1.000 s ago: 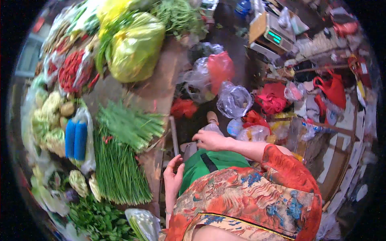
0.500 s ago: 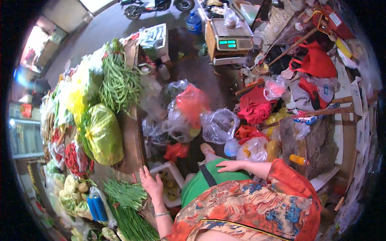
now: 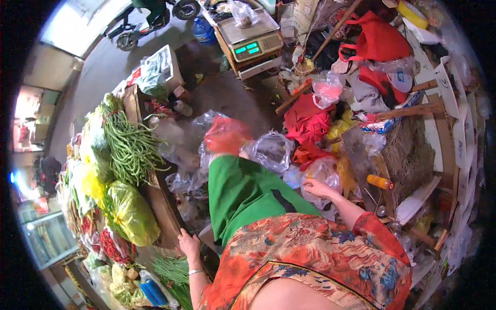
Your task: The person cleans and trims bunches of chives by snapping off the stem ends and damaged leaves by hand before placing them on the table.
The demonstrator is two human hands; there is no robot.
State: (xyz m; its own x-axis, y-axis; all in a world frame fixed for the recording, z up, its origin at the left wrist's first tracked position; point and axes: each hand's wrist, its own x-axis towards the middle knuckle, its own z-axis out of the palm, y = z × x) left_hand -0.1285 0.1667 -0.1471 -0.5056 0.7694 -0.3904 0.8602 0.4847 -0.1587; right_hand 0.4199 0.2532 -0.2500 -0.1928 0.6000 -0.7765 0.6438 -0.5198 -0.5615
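Observation:
My left hand [image 3: 189, 244] rests at the edge of the wooden stall board [image 3: 168, 225], thumb apart from the fingers, holding nothing I can see. Beside it lie thin green stalks [image 3: 173, 271] and a knotted yellow-green plastic bag [image 3: 132, 214] of greens. My right hand [image 3: 320, 189] is out to my right, fingers loosely stretched. It is over or against a clear plastic bag [image 3: 325, 173]; whether they touch I cannot tell. Green cloth [image 3: 248, 191] covers my lap and legs. Ahead of my feet are a red plastic bag [image 3: 222, 133] and a crumpled clear bag [image 3: 271, 151].
On the left stall lie long green beans [image 3: 132, 147], red chillies [image 3: 114, 245] and cauliflower [image 3: 121, 284]. A digital scale [image 3: 253, 41] stands ahead, with a blue water jug [image 3: 203, 31] and motorbike [image 3: 150, 26] beyond. Red cloth bags [image 3: 382, 39] and an orange bottle [image 3: 380, 182] clutter the right.
My right hand has left the green cloth and moved right to the clear bag. My left hand has lowered onto the board's edge. My legs have shifted forward; the white box between is mostly hidden.

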